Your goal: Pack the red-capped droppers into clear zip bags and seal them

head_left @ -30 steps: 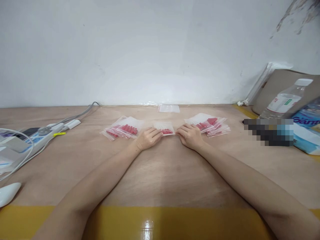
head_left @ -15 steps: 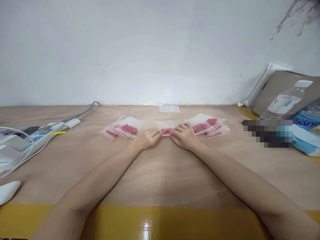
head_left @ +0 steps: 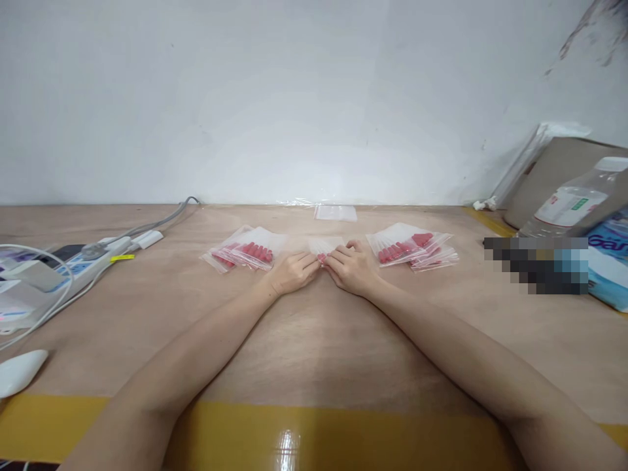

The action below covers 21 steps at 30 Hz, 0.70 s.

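A cable (head_left: 44,307) and power strip (head_left: 93,256) lie far left, then a left pile (head_left: 245,252) of filled bags. At centre the left hand (head_left: 290,273) and right hand (head_left: 351,269) meet, fingertips pinched on one small bag (head_left: 324,246) flat on the table (head_left: 314,340); it looks like its top is being pressed shut. Sealing calls for steady pressure along the strip. A right pile (head_left: 412,246) lies near, a bottle (head_left: 569,203) far right; bare table lies toward the near edge

Small clear bag (head_left: 324,246) of red pieces, flat, mid-table
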Each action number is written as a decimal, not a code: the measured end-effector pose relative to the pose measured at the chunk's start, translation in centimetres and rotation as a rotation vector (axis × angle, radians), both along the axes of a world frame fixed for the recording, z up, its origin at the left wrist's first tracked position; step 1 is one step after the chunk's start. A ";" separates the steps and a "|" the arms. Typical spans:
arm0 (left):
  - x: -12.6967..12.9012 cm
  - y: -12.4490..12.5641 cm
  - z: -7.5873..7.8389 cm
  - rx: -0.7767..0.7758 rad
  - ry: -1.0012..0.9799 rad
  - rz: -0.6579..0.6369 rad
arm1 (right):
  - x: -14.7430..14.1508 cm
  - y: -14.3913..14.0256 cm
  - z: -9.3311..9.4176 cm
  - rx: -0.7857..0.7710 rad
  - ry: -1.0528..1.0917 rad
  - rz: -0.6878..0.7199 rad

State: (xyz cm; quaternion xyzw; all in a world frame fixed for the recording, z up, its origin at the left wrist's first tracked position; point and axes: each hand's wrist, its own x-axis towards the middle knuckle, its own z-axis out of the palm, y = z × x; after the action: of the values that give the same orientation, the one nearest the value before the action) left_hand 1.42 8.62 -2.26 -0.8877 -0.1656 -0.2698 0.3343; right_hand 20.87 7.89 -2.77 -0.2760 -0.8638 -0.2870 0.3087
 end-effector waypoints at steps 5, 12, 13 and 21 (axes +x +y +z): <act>-1.1 0.0 0.1 -0.057 -0.070 0.004 | 1.7 0.5 -0.5 0.016 0.013 -0.085; 0.0 -0.5 -0.1 -0.143 -0.104 0.050 | 2.2 0.3 -0.1 0.008 -0.088 -0.153; 0.3 -0.5 -0.2 -0.161 -0.108 0.065 | 2.0 0.2 0.0 0.015 -0.102 -0.146; -2.1 0.4 0.9 -0.283 -0.167 0.226 | 5.2 0.3 2.2 0.084 -0.154 -0.260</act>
State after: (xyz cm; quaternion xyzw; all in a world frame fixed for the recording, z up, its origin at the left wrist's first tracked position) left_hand -0.70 9.06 -1.35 -0.8762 -0.3278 -0.2770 0.2193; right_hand 26.10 8.18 -0.58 -0.3495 -0.8290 -0.3809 0.2132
